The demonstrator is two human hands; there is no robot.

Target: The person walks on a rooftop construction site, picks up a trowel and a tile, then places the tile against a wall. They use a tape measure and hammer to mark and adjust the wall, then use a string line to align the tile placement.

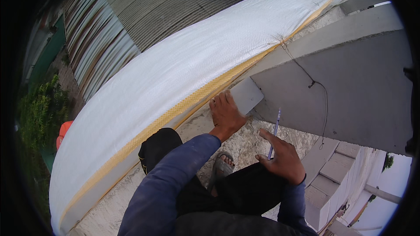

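Note:
My left hand (228,114) lies with its fingers stretched out against the left end of a small smooth grey block (248,95), next to the yellow-edged white sheet (192,74). The hand covers part of that end. To the right, my right hand (283,156) pinches a slim white-and-blue pen (276,124) between thumb and fingers. The pen stands nearly upright, its upper end close to a large grey wall panel (345,87). A thin dark cord (326,100) with a knot hangs down the panel's face.
Rough pale mortar (249,142) covers the ledge under my sandalled foot (223,166). Stacked grey blocks (334,170) stand at the right. Beyond the white sheet lie corrugated roofs (162,8) at a lower level, and green plants (41,109) are at the far left.

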